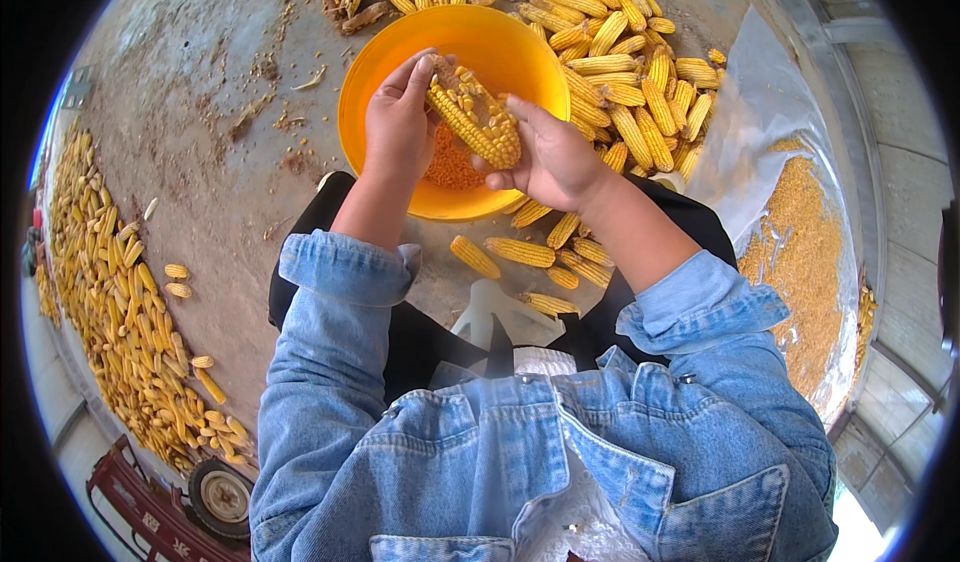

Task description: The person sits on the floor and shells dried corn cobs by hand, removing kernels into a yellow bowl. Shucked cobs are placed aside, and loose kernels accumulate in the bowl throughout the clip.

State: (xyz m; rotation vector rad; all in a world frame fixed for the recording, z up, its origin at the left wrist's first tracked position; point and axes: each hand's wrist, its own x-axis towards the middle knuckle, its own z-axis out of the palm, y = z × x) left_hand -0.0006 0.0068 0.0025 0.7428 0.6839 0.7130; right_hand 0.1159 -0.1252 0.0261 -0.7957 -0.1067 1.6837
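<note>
Over a yellow plastic basin (375, 59), my two hands hold one partly shelled corn cob (476, 123). My left hand (405, 111) grips its upper left end, where the bare core shows. At the lower right end, my right hand (551, 153) has its fingers and thumb around the cob. Rows of kernels remain along its lower side, with some loose-looking kernels on the upper side. Loose orange kernels (452, 163) lie in the bottom of the basin, partly hidden by the hands and cob.
Whole corn cobs (622, 74) are heaped right of and behind the basin, some (521, 252) near my lap. Plastic sheeting (750, 104) at the right bears spread kernels (802, 262). A long cob pile (127, 292) lies left, near a red wheeled vehicle (150, 513). Husk scraps litter the concrete floor (217, 111).
</note>
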